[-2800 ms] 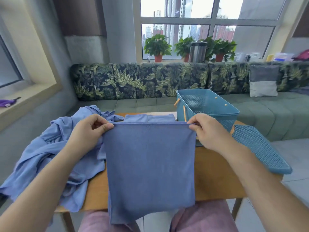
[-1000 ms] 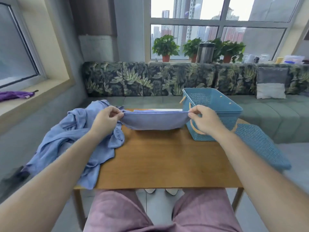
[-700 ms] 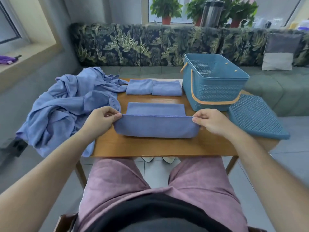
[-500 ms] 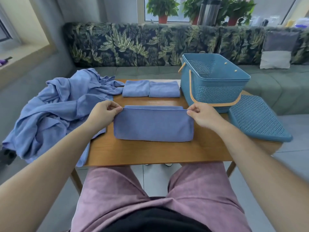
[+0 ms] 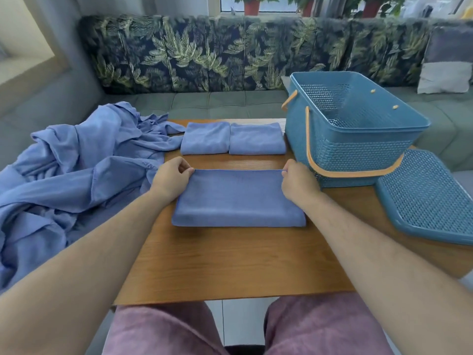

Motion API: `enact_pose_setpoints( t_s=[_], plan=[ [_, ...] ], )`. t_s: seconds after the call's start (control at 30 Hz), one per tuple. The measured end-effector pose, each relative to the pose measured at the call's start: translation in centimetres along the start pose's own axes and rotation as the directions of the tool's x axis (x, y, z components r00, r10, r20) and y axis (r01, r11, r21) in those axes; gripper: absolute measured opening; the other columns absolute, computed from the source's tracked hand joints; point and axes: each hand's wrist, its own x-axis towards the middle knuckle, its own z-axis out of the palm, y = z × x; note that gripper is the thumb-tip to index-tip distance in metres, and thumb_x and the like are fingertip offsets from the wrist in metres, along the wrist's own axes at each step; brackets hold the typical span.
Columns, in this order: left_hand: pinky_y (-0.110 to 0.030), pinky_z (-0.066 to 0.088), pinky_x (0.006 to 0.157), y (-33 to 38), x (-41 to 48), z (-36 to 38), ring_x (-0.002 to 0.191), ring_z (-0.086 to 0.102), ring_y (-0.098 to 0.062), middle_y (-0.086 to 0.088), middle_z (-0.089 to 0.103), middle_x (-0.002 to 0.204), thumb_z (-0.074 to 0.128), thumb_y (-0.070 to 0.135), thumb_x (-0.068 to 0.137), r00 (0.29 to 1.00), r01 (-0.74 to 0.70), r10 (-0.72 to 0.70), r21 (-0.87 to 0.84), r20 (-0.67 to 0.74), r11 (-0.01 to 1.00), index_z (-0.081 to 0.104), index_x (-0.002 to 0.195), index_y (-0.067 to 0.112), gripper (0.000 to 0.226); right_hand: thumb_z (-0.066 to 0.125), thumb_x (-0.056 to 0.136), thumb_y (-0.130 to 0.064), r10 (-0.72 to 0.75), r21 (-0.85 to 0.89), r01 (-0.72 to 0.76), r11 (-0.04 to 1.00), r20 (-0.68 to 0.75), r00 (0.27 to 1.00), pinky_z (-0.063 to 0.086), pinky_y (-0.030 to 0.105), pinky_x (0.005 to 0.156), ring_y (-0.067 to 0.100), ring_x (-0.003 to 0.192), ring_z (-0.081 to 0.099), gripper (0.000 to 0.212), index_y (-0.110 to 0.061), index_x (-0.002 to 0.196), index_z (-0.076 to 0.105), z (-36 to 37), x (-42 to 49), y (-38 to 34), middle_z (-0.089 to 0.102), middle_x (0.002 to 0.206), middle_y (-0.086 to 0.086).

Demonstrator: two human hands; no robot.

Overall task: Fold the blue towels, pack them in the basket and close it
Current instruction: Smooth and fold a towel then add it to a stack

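Observation:
A blue towel (image 5: 238, 201) lies folded flat in the middle of the wooden table (image 5: 230, 265). My left hand (image 5: 171, 179) pinches its far left corner and my right hand (image 5: 297, 183) pinches its far right corner. Two folded blue towels (image 5: 206, 138) (image 5: 257, 139) sit side by side behind it. A heap of unfolded blue towels (image 5: 66, 175) covers the table's left end and spills over the edge. The open teal basket (image 5: 353, 147) with an orange handle stands at the back right. Its teal lid (image 5: 430, 198) lies flat to the right of it.
A leaf-patterned sofa (image 5: 217, 55) runs behind the table, with a grey cushion (image 5: 445, 70) at the right. Potted plants (image 5: 252, 3) stand on the windowsill above. My legs in pink trousers (image 5: 166, 329) are under the near table edge.
The towel was held up by both hands, then lowered and folded over onto the table. It now lies flat with my hands at its far corners. The camera has tilted down.

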Motion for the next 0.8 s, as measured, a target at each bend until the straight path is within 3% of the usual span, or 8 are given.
enact_pose_setpoints(
  t_s=[0.13, 0.23, 0.33, 0.4, 0.5, 0.67, 0.8],
  plan=[
    [-0.036, 0.045, 0.080, 0.3, -0.4, 0.8, 0.097, 0.060, -0.026, -0.002, 0.065, 0.098, 0.067, 0.022, 0.092, 0.995, -0.064, 0.073, 0.131, -0.066, 0.989, 0.064, 0.095, 0.014, 0.009, 0.051, 0.098, -0.006, -0.028, -0.149, 0.022, 0.989, -0.039, 0.999, 0.045, 0.041, 0.083, 0.034, 0.110, 0.054, 0.014, -0.009, 0.112, 0.053, 0.8, -0.7, -0.2, 0.053, 0.120, 0.011],
    [-0.045, 0.047, 0.090, 1.7, -1.8, 2.3, 0.108, 0.060, -0.033, -0.008, 0.065, 0.115, 0.063, 0.020, 0.090, 0.944, -0.237, 0.290, 0.288, -0.156, 0.928, 0.068, 0.108, 0.010, 0.022, 0.051, 0.092, -0.007, -0.149, -0.362, 0.098, 0.927, -0.115, 0.982, 0.039, 0.041, 0.096, 0.031, 0.122, 0.046, 0.032, -0.013, 0.123, 0.052, 0.9, -2.1, -2.3, 0.051, 0.130, 0.009],
    [-0.048, 0.039, 0.110, 4.6, -4.1, 5.5, 0.137, 0.046, -0.032, -0.008, 0.054, 0.145, 0.054, 0.026, 0.096, 0.904, -0.425, 0.424, 0.230, 0.060, 0.875, 0.061, 0.133, 0.011, 0.040, 0.046, 0.097, -0.017, -0.294, -0.185, 0.284, 0.941, -0.032, 0.955, 0.022, 0.041, 0.116, 0.027, 0.150, 0.023, 0.050, -0.017, 0.147, 0.043, 2.0, -3.7, -6.0, 0.034, 0.159, 0.004],
    [-0.048, 0.022, 0.119, 5.6, -5.3, 7.2, 0.150, 0.025, -0.027, -0.001, 0.035, 0.160, 0.039, 0.031, 0.103, 0.903, -0.411, 0.368, 0.198, 0.223, 0.890, 0.043, 0.151, 0.020, 0.049, 0.033, 0.106, -0.028, -0.295, -0.093, 0.305, 0.948, 0.101, 0.950, 0.008, 0.040, 0.124, 0.023, 0.156, 0.005, 0.051, -0.024, 0.157, 0.030, 3.5, -4.3, -7.4, 0.017, 0.168, 0.000],
    [-0.044, 0.006, 0.123, 4.3, -5.3, 7.2, 0.154, 0.008, -0.020, 0.007, 0.016, 0.167, 0.030, 0.044, 0.106, 0.933, -0.313, 0.244, 0.259, 0.265, 0.914, 0.027, 0.157, 0.032, 0.053, 0.015, 0.108, -0.044, -0.176, -0.089, 0.203, 0.975, 0.245, 0.953, -0.003, 0.041, 0.126, 0.018, 0.156, -0.006, 0.055, -0.029, 0.161, 0.015, 4.8, -4.3, -6.0, 0.002, 0.170, -0.005],
    [-0.043, 0.002, 0.125, 0.9, -4.4, 4.3, 0.155, 0.002, -0.018, 0.007, 0.008, 0.168, 0.026, 0.057, 0.103, 0.954, -0.234, 0.147, 0.341, 0.262, 0.910, 0.021, 0.158, 0.035, 0.060, 0.010, 0.104, -0.056, -0.090, -0.175, 0.138, 0.975, 0.255, 0.963, -0.007, 0.042, 0.125, 0.015, 0.155, -0.009, 0.062, -0.032, 0.162, 0.006, 3.3, -4.0, -1.4, -0.006, 0.169, -0.004],
    [-0.045, 0.000, 0.125, 0.0, -4.4, 3.4, 0.155, -0.002, -0.017, 0.006, 0.004, 0.168, 0.022, 0.062, 0.101, 0.957, -0.200, 0.100, 0.370, 0.272, 0.907, 0.016, 0.159, 0.035, 0.065, 0.010, 0.105, -0.053, -0.058, -0.215, 0.115, 0.970, 0.255, 0.965, -0.007, 0.043, 0.125, 0.016, 0.155, -0.010, 0.063, -0.026, 0.162, 0.007, 3.0, -4.1, -0.7, -0.005, 0.169, 0.000]
  ],
)
